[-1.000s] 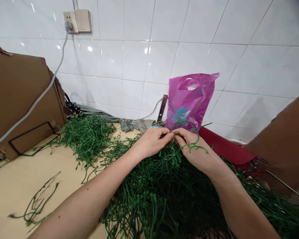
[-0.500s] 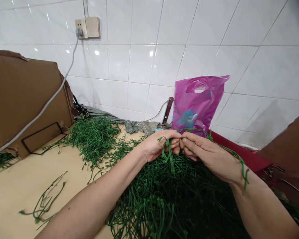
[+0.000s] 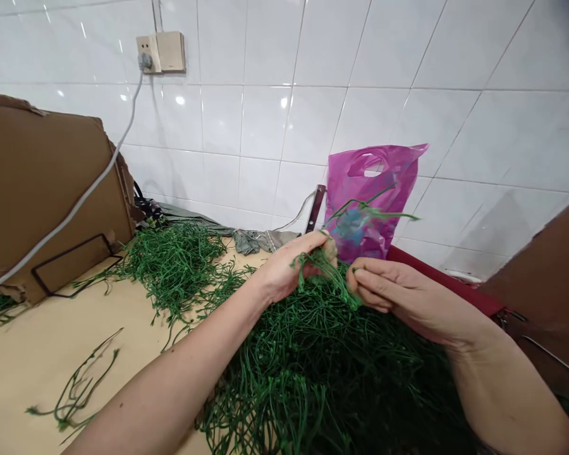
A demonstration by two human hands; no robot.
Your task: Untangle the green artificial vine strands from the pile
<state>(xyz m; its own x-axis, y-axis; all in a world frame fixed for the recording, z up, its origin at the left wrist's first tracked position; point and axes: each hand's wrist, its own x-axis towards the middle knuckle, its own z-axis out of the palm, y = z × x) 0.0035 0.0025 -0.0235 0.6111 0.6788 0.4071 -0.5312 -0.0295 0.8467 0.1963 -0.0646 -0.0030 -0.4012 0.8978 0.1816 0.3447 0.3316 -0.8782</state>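
My left hand [image 3: 296,268] is shut on a tuft of green plastic vine strands [image 3: 320,268], which hangs from its fingers over the heap. A thin green strand [image 3: 370,212] rises above my hands in front of the pink bag. My right hand [image 3: 408,297] is a little to the right, its curled fingertips right next to the tuft. I cannot tell whether they pinch a strand. Below both hands lies a large heap of green strands [image 3: 322,373], its underside hidden.
A second green heap [image 3: 175,272] and a small bunch [image 3: 76,392] lie on the tan tabletop [image 3: 23,360]. Cardboard [image 3: 42,189], a grey cable [image 3: 76,189], a pink plastic bag [image 3: 374,202], a red item [image 3: 436,278] and a tiled wall [image 3: 265,120] surround the table.
My hands have moved apart, the left one rising slightly. The strand that lay across my right hand has gone from there, and a strand now stands up in front of the pink bag.
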